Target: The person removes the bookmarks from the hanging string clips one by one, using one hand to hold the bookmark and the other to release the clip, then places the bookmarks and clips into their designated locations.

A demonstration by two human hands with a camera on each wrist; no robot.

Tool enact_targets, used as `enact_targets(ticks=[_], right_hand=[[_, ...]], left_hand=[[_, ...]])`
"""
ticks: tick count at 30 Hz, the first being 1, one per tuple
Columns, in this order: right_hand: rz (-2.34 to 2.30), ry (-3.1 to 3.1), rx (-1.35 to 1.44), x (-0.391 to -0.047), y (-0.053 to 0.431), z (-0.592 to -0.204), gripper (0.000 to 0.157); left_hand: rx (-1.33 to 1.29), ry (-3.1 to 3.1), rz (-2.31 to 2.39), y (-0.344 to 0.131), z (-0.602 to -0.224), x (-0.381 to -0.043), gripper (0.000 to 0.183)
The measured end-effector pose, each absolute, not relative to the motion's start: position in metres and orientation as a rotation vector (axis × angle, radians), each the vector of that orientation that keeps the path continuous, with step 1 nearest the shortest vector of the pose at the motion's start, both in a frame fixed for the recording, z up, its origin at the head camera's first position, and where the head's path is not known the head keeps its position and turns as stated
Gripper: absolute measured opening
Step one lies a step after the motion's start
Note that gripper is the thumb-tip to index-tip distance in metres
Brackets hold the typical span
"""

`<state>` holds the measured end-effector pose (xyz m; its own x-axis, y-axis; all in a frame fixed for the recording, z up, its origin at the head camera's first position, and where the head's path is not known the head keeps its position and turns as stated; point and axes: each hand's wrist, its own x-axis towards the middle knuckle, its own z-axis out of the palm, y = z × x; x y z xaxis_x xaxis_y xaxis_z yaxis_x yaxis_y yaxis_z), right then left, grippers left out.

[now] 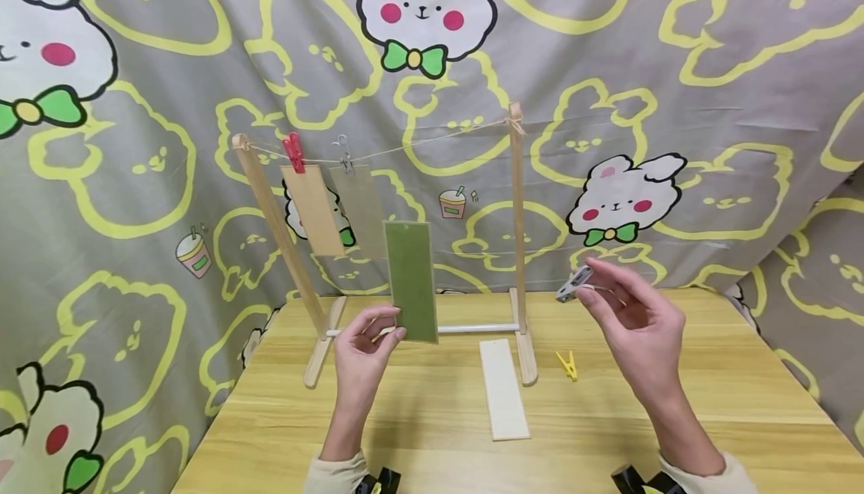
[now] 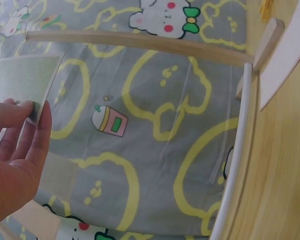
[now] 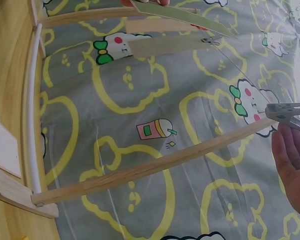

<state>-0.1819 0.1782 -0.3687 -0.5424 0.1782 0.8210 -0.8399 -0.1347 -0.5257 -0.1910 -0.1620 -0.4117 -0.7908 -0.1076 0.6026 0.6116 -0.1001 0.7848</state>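
My left hand (image 1: 364, 340) pinches a green rectangular card (image 1: 412, 280) by its lower left edge and holds it upright above the table, in front of the rack. In my right hand (image 1: 641, 329) a grey clothespin (image 1: 574, 284) is pinched between thumb and fingers, to the right of the rack. A string (image 1: 432, 140) runs between the two wooden posts. From its left part hang a tan card (image 1: 313, 209) under a red clothespin (image 1: 293, 152) and a grey card (image 1: 359, 209) under a clear clothespin (image 1: 346, 155). The right wrist view also shows the grey clothespin (image 3: 287, 112) in my fingers.
A white card (image 1: 505, 389) lies on the wooden table (image 1: 432, 419) by the rack's right foot (image 1: 526, 359). Right of it lies a yellow clothespin (image 1: 568, 365). A white bar (image 1: 472, 327) joins the posts low down. Behind hangs a patterned grey curtain (image 1: 459, 254).
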Motion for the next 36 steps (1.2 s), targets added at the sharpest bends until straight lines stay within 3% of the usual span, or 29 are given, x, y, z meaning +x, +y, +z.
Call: enact_targets(ticks=[26,36], right_hand=[[1.865,-1.319,0.765,-0.165,0.192,-0.376,0.042],[1.848,-1.417,0.626,-0.167,0.206,-0.381,0.040]], left_hand=[[-0.521,-1.746,-1.964,-0.163,-0.425,-0.190,0.028],[-0.495,-1.764,-1.982,-0.160,-0.426,-0.189,0.030]])
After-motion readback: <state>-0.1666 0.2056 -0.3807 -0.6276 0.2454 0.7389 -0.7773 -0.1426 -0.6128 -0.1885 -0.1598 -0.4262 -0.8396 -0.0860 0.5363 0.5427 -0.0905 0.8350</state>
